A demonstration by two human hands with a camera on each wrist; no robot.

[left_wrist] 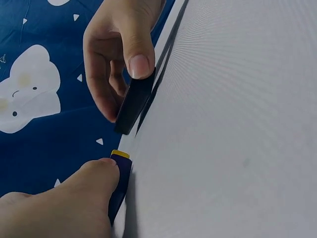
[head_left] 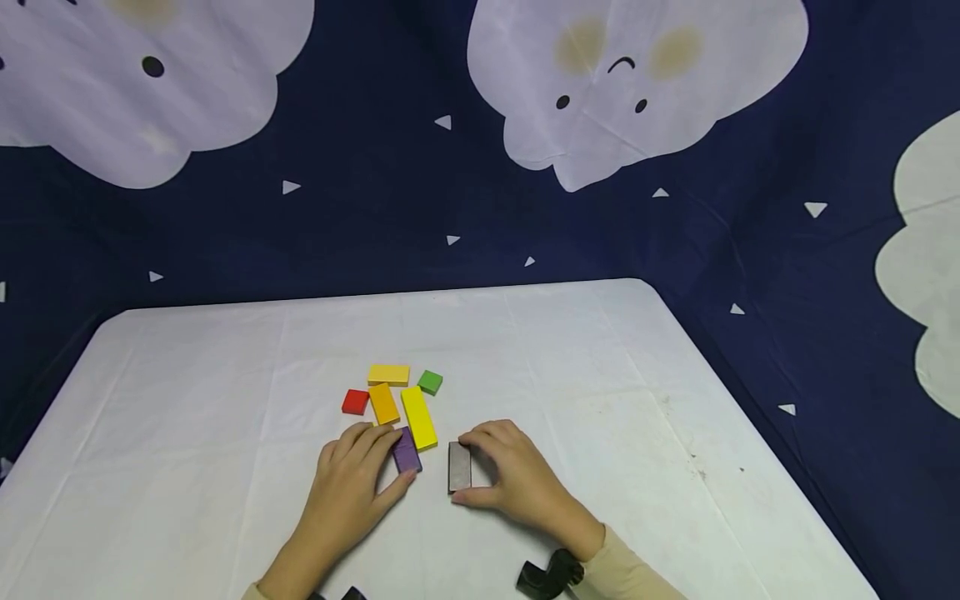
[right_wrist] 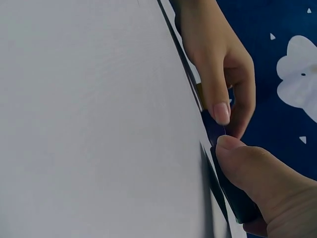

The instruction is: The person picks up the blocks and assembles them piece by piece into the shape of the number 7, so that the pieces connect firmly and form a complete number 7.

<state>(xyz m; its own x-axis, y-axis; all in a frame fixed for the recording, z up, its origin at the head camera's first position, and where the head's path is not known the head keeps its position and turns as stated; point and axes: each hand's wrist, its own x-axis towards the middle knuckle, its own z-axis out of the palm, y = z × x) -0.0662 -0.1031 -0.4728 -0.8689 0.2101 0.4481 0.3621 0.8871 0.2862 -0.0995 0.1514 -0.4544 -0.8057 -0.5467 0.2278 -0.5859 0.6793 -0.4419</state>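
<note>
My left hand pinches a purple block between thumb and fingertips, just above the table's near middle. Across a small gap, my right hand grips a dark grey block by its far and near ends. That block looks almost black in the left wrist view, where the right hand's thumb presses on its end. Beyond the purple block lie a long yellow block and an orange block. The left fingers partly cover the area beside the orange one.
A red block, a pale yellow block and a green block lie farther back on the white-covered table. Behind hangs a dark blue cloth with clouds. Black wrist straps show near the front.
</note>
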